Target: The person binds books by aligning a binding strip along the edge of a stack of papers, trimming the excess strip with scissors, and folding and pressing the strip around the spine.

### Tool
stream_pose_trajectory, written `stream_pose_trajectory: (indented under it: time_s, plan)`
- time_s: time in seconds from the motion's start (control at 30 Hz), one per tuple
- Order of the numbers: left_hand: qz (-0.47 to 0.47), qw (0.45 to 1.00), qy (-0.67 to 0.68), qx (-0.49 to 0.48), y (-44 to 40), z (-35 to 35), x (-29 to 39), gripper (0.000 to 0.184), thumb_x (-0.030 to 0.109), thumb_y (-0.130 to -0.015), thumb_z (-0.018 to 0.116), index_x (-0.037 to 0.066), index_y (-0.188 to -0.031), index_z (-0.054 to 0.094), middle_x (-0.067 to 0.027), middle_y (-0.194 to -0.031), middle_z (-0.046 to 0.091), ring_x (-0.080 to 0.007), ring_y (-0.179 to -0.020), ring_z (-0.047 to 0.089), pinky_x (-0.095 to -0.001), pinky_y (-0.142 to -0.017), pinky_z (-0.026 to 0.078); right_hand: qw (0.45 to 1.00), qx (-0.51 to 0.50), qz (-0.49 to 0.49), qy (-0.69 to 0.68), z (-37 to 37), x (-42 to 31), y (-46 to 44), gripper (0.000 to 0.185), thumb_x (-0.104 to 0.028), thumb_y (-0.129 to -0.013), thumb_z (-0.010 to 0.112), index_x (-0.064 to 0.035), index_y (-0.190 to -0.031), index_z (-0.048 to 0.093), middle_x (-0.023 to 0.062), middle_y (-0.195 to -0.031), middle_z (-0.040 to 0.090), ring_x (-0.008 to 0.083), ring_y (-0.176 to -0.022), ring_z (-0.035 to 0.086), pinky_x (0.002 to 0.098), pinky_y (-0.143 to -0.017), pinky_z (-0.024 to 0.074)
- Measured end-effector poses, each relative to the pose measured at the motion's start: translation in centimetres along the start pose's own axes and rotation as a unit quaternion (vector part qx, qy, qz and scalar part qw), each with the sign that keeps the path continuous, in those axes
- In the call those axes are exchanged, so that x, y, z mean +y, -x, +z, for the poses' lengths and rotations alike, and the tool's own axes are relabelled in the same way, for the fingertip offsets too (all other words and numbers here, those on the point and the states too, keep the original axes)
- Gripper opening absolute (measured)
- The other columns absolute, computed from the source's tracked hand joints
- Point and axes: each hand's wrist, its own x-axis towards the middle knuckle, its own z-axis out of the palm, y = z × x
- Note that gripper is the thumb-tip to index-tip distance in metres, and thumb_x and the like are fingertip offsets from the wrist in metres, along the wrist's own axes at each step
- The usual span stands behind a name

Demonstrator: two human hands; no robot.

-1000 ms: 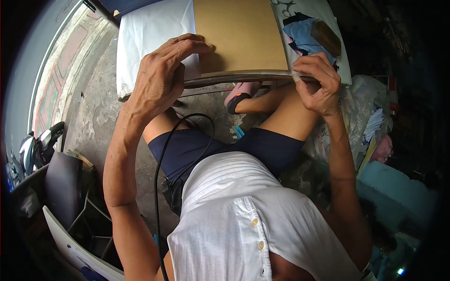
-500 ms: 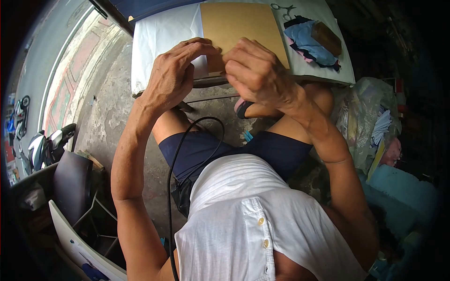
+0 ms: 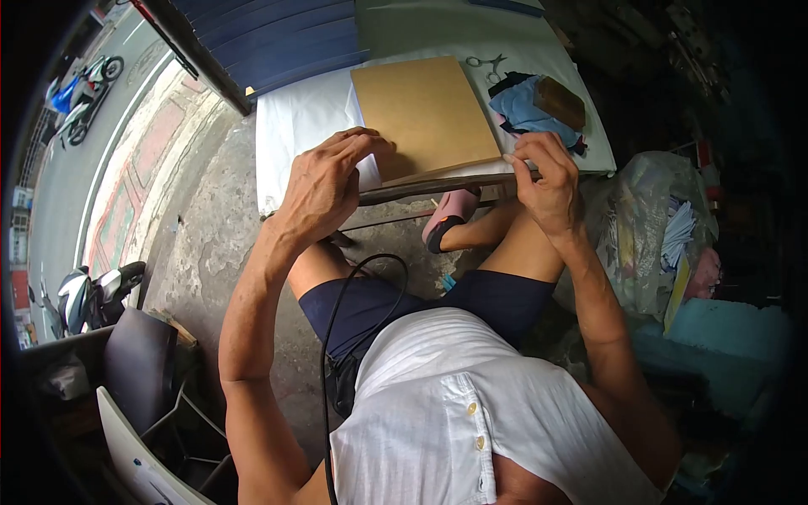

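Note:
A flat brown sheet of card or paper [image 3: 425, 114] lies on the white-covered table [image 3: 286, 151], with white paper along its left side. At the sheet's near left corner, the bent fingers of my left hand [image 3: 324, 181] close on the edge; the thumb is mostly hidden. My right hand [image 3: 549, 181] pinches the near right corner between thumb and fingers. Between the two hands, the near edge looks slightly raised, like a narrow turned-up strip. Scissors [image 3: 488, 66] lie beyond the sheet's far right corner. A brown block [image 3: 560, 103] rests on blue and dark cloths [image 3: 515, 105] to the right.
Dark blue strips [image 3: 278, 38] are laid out at the far left of the table. A clear plastic bag of scraps [image 3: 652, 219] stands to the right. A black cable [image 3: 326, 379] runs over my lap. Motorbikes [image 3: 88, 93] are in the street at left.
My right hand has moved right, away from my left hand, to the sheet's near right corner. My left hand stays at the left corner. The camera view has shifted, showing more of the far table.

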Motion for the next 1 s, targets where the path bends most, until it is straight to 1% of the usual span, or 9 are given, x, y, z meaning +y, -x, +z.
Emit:
stream_pose_trajectory:
  time_s: [0.1, 0.37, 0.53, 0.6, 0.73, 0.77, 0.87, 0.93, 1.0]
  plan:
    - [-0.098, 0.991, 0.001, -0.087, -3.0, -1.4, 0.3, 0.046, -0.011, -0.080, 0.047, 0.008, -0.118, 0.064, -0.0125, -0.106, 0.075, -0.0355, -0.101, 0.067, -0.0445, -0.087, 0.054, 0.999, 0.029, -0.020, -0.019, 1.2, -2.3, 0.1, 0.016, 0.007, -0.076, 0.072, 0.0015, -0.089, 0.065, 0.0129, -0.095, 0.065, 0.0341, -0.084, 0.063, 0.0424, -0.077, 0.0517]
    - [-0.088, 0.981, -0.170, -0.002, -7.1, 3.3, -7.1, 0.032, 0.012, -0.093, 0.058, 0.006, -0.124, 0.059, -0.0192, -0.112, 0.064, -0.0384, -0.111, 0.059, -0.0469, -0.098, 0.047, 0.996, -0.053, -0.066, -0.007, 6.6, -7.3, -0.2, 0.075, -0.025, -0.070, 0.088, 0.0005, -0.133, 0.057, 0.0163, -0.138, 0.055, 0.0355, -0.128, 0.052, 0.0498, -0.109, 0.0434]
    - [-0.103, 0.984, -0.142, 0.031, -6.7, 1.6, -6.6, 0.029, 0.018, -0.094, 0.060, 0.006, -0.120, 0.057, -0.0229, -0.108, 0.067, -0.0403, -0.102, 0.063, -0.0472, -0.086, 0.053, 0.989, -0.051, -0.127, 0.047, 7.4, -6.8, -0.1, 0.064, -0.022, -0.076, 0.083, 0.0007, -0.131, 0.059, 0.0176, -0.134, 0.058, 0.0359, -0.127, 0.055, 0.0519, -0.108, 0.0445]
    - [-0.289, 0.957, -0.003, -0.019, -5.9, -0.2, -4.4, 0.031, 0.026, -0.097, 0.062, 0.006, -0.120, 0.058, -0.0235, -0.108, 0.068, -0.0387, -0.096, 0.066, -0.0442, -0.079, 0.054, 0.980, -0.043, -0.171, 0.088, 7.3, -6.4, -0.2, 0.057, -0.021, -0.080, 0.080, 0.0014, -0.128, 0.061, 0.0184, -0.130, 0.061, 0.0357, -0.125, 0.058, 0.0518, -0.105, 0.0467]
    - [-0.262, 0.944, 0.049, 0.193, -2.3, -1.9, -1.8, 0.034, 0.032, -0.099, 0.065, 0.004, -0.119, 0.060, -0.0163, -0.110, 0.070, -0.0265, -0.095, 0.068, -0.0397, -0.078, 0.055, 0.987, 0.008, -0.158, -0.030, 4.7, -7.8, -2.9, 0.045, -0.012, -0.085, 0.077, -0.0008, -0.126, 0.065, 0.0160, -0.118, 0.072, 0.0285, -0.106, 0.071, 0.0423, -0.094, 0.0554]
    - [-0.258, 0.935, 0.064, 0.234, -1.4, -2.1, -1.0, 0.034, 0.032, -0.100, 0.066, 0.005, -0.120, 0.061, -0.0137, -0.112, 0.070, -0.0243, -0.099, 0.067, -0.0396, -0.081, 0.054, 0.987, 0.026, -0.050, -0.150, 4.0, -8.5, -3.8, 0.040, -0.018, -0.090, 0.075, -0.0004, -0.124, 0.066, 0.0166, -0.110, 0.073, 0.0254, -0.096, 0.072, 0.0371, -0.084, 0.0569]
    - [-0.257, 0.910, 0.101, 0.308, 1.1, -2.5, 2.0, 0.033, 0.031, -0.101, 0.066, 0.007, -0.124, 0.064, -0.0107, -0.122, 0.067, -0.0217, -0.116, 0.061, -0.0388, -0.092, 0.051, 0.889, -0.004, 0.266, -0.373, -0.5, -10.0, -7.2, 0.038, -0.032, -0.097, 0.071, -0.0012, -0.120, 0.070, 0.0094, -0.084, 0.074, 0.0092, -0.065, 0.062, 0.0212, -0.064, 0.0519]
    - [-0.220, 0.913, 0.086, 0.332, 2.4, -2.1, 3.5, 0.032, 0.027, -0.100, 0.066, 0.006, -0.124, 0.064, -0.0106, -0.124, 0.066, -0.0220, -0.116, 0.061, -0.0389, -0.093, 0.050, 0.714, 0.077, 0.294, -0.631, 1.2, -8.7, -8.4, 0.036, -0.030, -0.098, 0.071, -0.0025, -0.121, 0.068, 0.0063, -0.096, 0.072, 0.0113, -0.080, 0.066, 0.0258, -0.077, 0.0545]
    - [-0.178, 0.916, 0.098, 0.347, 3.1, -1.5, 4.5, 0.029, 0.020, -0.100, 0.067, 0.006, -0.125, 0.063, -0.0107, -0.127, 0.065, -0.0208, -0.117, 0.061, -0.0397, -0.094, 0.050, 0.620, 0.110, 0.344, -0.696, 2.2, -9.2, -8.7, 0.036, -0.030, -0.098, 0.071, -0.0036, -0.121, 0.066, 0.0058, -0.103, 0.069, 0.0121, -0.091, 0.064, 0.0287, -0.085, 0.0532]
